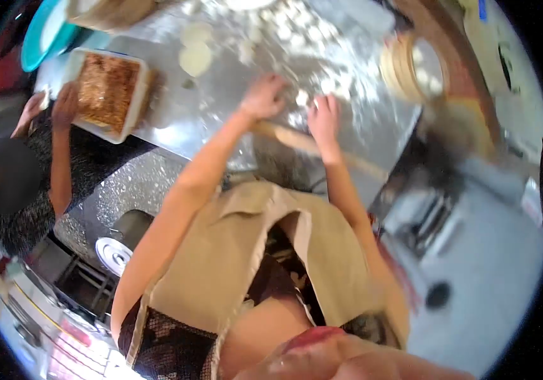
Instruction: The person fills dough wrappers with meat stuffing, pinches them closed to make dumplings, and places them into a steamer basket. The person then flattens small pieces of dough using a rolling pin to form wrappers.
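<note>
My left hand (264, 97) is over the floured metal table, its fingers apart and slightly curved, with nothing visible in it. My right hand (324, 119) rests a little to the right, fingers stretched forward beside small white dough pieces (302, 97). A wooden rolling pin (293, 139) lies slantwise near the table's front edge, below both hands and partly covered by my right wrist. Flat round dough wrappers (196, 59) lie to the left, beyond my left hand. Many more dough lumps (296, 28) are scattered in flour at the back.
A white tub of reddish-brown minced filling (110, 88) stands at the left. Beside it a co-worker's hand (65, 104) touches the rim. A bamboo steamer (399, 68) with white pieces sits at the right edge. A teal basin (37, 38) is at the back left. A lidded pot (114, 255) stands below.
</note>
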A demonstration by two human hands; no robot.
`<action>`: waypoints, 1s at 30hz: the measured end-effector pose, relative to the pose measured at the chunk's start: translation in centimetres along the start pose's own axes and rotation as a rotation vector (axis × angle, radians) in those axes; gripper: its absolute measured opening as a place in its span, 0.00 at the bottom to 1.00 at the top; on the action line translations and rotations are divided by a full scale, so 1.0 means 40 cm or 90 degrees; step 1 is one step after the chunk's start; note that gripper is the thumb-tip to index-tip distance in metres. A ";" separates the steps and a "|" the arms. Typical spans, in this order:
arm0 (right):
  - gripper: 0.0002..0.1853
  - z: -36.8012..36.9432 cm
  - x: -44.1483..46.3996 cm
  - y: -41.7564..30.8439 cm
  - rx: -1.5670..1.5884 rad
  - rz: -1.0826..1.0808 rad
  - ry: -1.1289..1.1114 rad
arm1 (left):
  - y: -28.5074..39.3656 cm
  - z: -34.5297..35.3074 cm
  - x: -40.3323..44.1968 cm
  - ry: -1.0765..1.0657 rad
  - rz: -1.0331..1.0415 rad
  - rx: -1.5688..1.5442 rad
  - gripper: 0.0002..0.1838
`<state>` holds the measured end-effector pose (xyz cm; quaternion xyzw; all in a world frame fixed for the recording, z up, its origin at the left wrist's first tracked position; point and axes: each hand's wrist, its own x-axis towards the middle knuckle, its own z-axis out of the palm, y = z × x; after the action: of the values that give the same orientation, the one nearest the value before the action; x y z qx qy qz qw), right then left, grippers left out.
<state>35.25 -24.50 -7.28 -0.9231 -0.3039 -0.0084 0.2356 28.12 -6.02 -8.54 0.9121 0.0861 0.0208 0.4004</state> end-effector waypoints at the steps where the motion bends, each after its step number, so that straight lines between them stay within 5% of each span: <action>1: 0.11 -0.001 0.015 -0.009 -0.014 -0.038 0.029 | 0.028 -0.029 0.009 0.016 0.003 0.045 0.26; 4: 0.09 0.006 0.013 -0.006 0.011 -0.077 0.048 | 0.069 0.027 0.022 -0.012 0.044 0.036 0.32; 9: 0.08 0.013 0.006 0.023 0.027 -0.097 0.055 | 0.026 0.048 0.054 -0.017 0.068 -0.066 0.20; 12: 0.14 -0.020 0.008 0.048 -0.045 0.109 0.019 | 0.023 -0.028 0.045 0.109 -0.089 -0.126 0.20; 13: 0.15 -0.022 0.010 0.039 -0.010 0.076 0.032 | 0.022 -0.061 0.045 0.138 -0.057 -0.119 0.22; 17: 0.19 0.011 0.015 -0.006 0.020 -0.097 -0.064 | -0.074 -0.042 0.041 0.179 0.016 -0.006 0.26; 20: 0.21 -0.003 0.038 -0.038 0.063 -0.062 0.003 | -0.039 -0.086 0.051 0.156 -0.043 0.057 0.29; 26: 0.33 0.031 0.083 -0.071 -0.174 -0.078 -0.257 | 0.007 -0.024 0.137 0.156 0.097 0.201 0.32; 28: 0.32 0.063 0.063 -0.055 -0.177 -0.097 -0.215 | -0.010 -0.004 0.131 0.035 0.059 0.306 0.31; 30: 0.31 0.046 0.084 -0.066 -0.186 -0.105 -0.267 | -0.006 0.005 0.137 0.076 0.055 0.299 0.28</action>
<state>36.25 -19.97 -7.26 -0.9010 -0.4158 0.1199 0.0303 33.48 -5.05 -9.01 0.9801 0.0732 0.0713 0.1704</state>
